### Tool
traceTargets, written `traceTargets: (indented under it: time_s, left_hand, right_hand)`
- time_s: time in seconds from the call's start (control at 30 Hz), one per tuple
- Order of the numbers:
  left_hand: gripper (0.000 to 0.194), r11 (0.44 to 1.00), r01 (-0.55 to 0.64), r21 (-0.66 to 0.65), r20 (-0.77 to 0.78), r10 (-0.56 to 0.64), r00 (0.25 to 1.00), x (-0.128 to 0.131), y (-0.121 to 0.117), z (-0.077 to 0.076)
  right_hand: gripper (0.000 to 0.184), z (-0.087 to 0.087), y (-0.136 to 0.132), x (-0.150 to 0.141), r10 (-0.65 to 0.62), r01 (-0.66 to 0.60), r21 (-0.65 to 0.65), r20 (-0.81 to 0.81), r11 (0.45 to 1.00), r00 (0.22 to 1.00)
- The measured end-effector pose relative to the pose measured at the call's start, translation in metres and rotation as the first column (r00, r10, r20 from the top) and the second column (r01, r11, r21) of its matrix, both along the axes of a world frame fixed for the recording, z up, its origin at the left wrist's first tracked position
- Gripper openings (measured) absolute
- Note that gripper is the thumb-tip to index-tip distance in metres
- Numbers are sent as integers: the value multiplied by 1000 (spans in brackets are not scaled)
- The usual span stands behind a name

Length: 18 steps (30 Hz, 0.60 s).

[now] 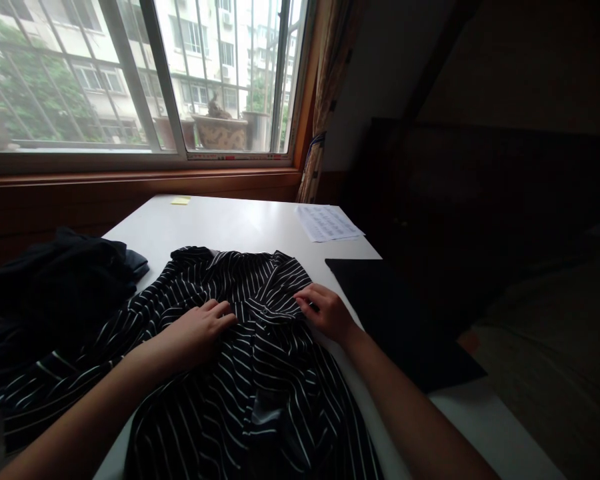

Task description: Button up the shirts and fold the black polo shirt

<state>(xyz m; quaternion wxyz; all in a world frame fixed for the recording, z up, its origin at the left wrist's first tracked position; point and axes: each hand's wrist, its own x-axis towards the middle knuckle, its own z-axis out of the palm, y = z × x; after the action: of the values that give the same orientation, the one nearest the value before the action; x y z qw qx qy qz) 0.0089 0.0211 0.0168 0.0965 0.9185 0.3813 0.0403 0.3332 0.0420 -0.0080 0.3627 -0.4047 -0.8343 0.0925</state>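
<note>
A black shirt with thin white stripes (235, 347) lies spread and wrinkled on the white table, its collar end toward the window and one sleeve stretched to the left. My left hand (205, 330) rests on the upper middle of the shirt, fingers reaching over the cloth and slightly apart. At the shirt's right shoulder, my right hand (327, 312) has its thumb and fingers bent together at the fabric, pinching its edge. Folds hide part of the front opening.
Dark clothes (60, 287) are heaped at the table's left. A dark flat sheet (395, 320) lies along the right edge. Printed papers (327, 223) and a yellow note (181, 200) sit on the white table (230, 220). Beyond are a barred window and a tied curtain (314, 160).
</note>
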Motion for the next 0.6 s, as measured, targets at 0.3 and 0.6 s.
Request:
traceTargets:
  time_s: [0.3,0.6]
  left_hand:
    - [40,1000,8,23,3,-8,1000,0,3,-14]
    - [15,984,-152,95,339,112,934,-17,23,27]
  right_hand:
    - [24,-5,-8,-23,303,-280,-171,131,945,944]
    - [17,-1,-6,-12,86,-87,0,-179,996,980]
